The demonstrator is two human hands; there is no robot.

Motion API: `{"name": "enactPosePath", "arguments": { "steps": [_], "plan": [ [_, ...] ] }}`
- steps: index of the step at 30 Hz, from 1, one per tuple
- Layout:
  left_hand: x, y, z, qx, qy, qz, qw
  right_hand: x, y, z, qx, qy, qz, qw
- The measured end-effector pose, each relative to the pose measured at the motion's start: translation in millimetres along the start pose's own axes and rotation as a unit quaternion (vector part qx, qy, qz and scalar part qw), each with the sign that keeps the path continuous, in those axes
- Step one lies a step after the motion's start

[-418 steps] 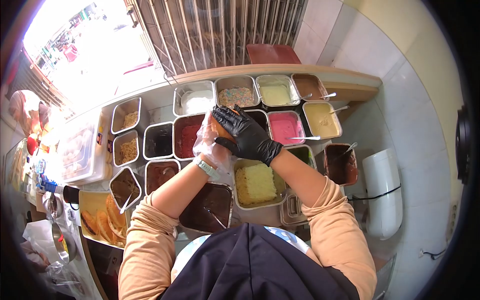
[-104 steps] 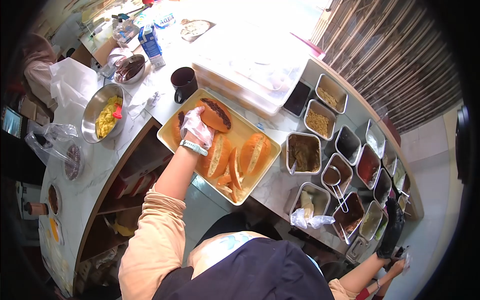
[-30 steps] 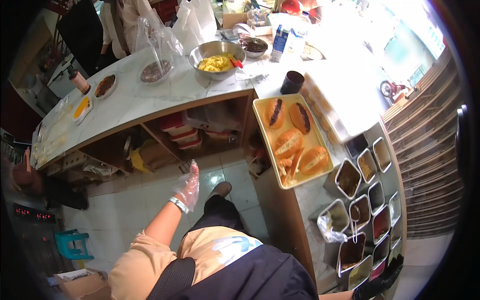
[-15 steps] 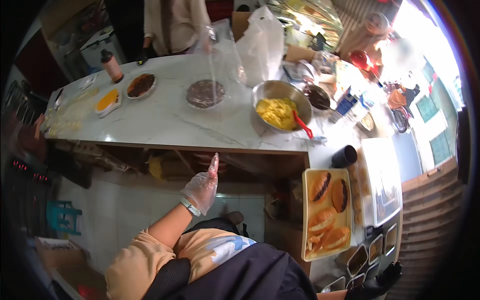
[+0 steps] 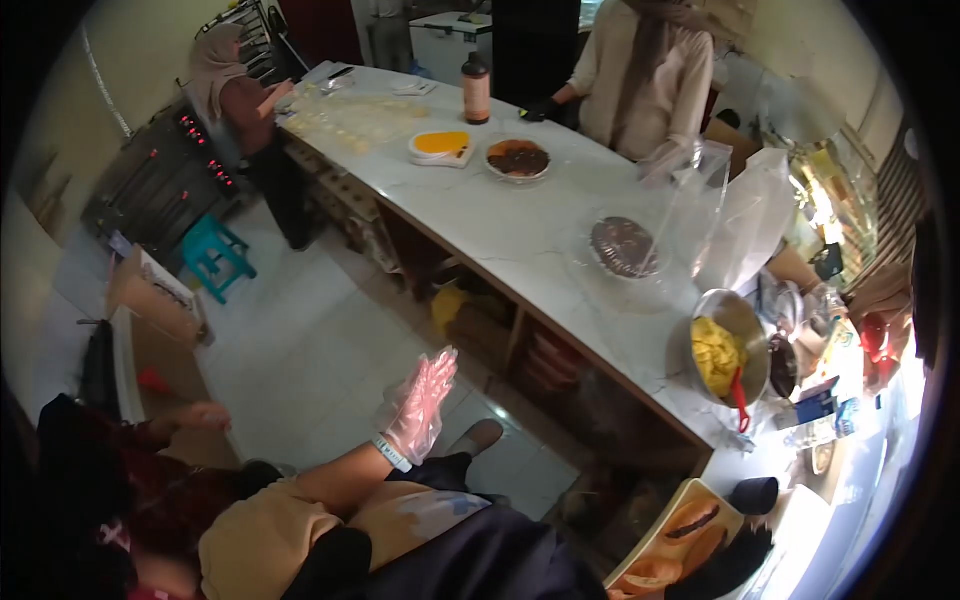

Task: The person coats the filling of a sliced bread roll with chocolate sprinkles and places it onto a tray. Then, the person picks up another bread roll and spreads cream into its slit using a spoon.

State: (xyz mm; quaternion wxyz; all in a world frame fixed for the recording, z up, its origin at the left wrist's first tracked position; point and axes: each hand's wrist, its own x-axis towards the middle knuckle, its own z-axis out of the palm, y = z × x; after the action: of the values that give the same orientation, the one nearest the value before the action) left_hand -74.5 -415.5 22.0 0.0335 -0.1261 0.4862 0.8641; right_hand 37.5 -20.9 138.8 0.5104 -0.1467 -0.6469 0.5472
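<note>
Two hands: left [image 5: 420,405] open flat, empty; right [image 5: 737,562] beside the tray [image 5: 656,533], grip unclear.
Buns [image 5: 692,518]: in the tray; probably light, soft, easily crushed; best cupped by the sides.

A pale marbled surface [image 5: 480,205] slants from upper left to lower right of the frame, bearing a bottle [image 5: 476,92], a white plate [image 5: 518,174] at upper centre, a metal bowl [image 5: 754,340] at right, and a yellow tray [image 5: 661,539] lower right.

Tan top [image 5: 262,540], dark apron [image 5: 490,562] — left hand [image 5: 420,405] in clear glove [image 5: 410,425], pale wristband [image 5: 392,453] — right hand [image 5: 732,565] in black
</note>
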Motion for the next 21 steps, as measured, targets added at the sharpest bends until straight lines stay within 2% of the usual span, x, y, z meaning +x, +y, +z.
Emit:
{"name": "enactPosePath", "arguments": {
  "steps": [3,7,9,12,14,15,17,19,21],
  "plan": [
    [4.3,10.7,-14.4,-0.051,0.025,0.042,0.998,-13.4,24.6,29.0,0.041,-0.094,0.047,0.994],
    [18.3,13.9,-22.0,-0.113,0.033,0.031,0.993,-28.1,54.2,60.3,0.084,-0.218,0.094,0.968],
    [36.8,23.6,-23.4,-0.103,0.025,0.032,0.994,-33.9,55.4,74.9,0.088,-0.230,0.110,0.963],
    [79.2,57.6,-32.2,-0.116,0.009,0.060,0.991,-45.9,34.7,111.4,0.027,-0.186,0.099,0.977],
    [107.2,81.5,-25.3,-0.146,0.020,0.098,0.984,-45.1,5.7,128.3,-0.070,-0.236,0.054,0.968],
    [121.5,89.4,-23.5,-0.143,0.009,0.104,0.984,-50.5,5.4,134.8,0.034,-0.205,0.097,0.973],
    [143.5,98.1,-17.8,-0.141,-0.013,0.100,0.985,-60.8,15.3,145.4,0.241,-0.136,0.172,0.945],
    [162.0,96.5,-10.3,-0.131,-0.043,0.062,0.989,-62.4,20.4,148.8,-0.009,-0.150,0.042,0.988],
    [162.6,81.4,-4.1,-0.115,-0.073,0.033,0.990,-72.0,20.3,134.9,-0.056,-0.098,0.085,0.990]
  ]
}}
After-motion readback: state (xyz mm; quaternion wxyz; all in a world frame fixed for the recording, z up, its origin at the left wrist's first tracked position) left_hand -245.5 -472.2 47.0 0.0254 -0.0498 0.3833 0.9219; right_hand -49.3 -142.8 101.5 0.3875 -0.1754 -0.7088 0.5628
